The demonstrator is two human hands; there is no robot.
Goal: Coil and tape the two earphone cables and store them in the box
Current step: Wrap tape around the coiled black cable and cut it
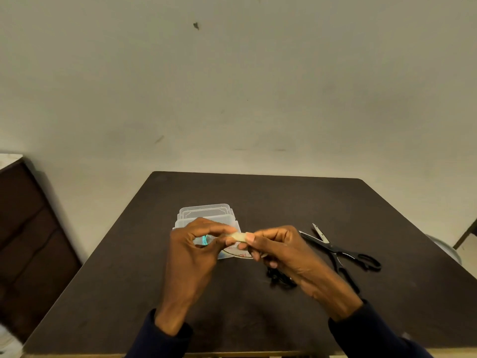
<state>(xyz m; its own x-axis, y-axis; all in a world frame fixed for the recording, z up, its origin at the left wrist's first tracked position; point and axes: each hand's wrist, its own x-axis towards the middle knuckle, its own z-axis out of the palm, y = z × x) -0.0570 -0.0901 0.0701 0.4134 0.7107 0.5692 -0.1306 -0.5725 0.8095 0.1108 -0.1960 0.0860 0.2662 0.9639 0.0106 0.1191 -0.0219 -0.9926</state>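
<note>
Dark table [258,197] against a pale wall, and both hands are up over it. The left hand [192,248] curls round the tape roll [206,240], while the right hand [281,250] pinches the free tape strip [238,236] between thumb and fingertips. A black earphone cable [280,277] lies on the table under the right wrist, in front of the clear box [205,211]. The risk is that the strip folds back and sticks to itself or to a finger. The scissors [343,253] lie off to the right, so one hand must let go, and the cable looks ready to spring loose.
</note>
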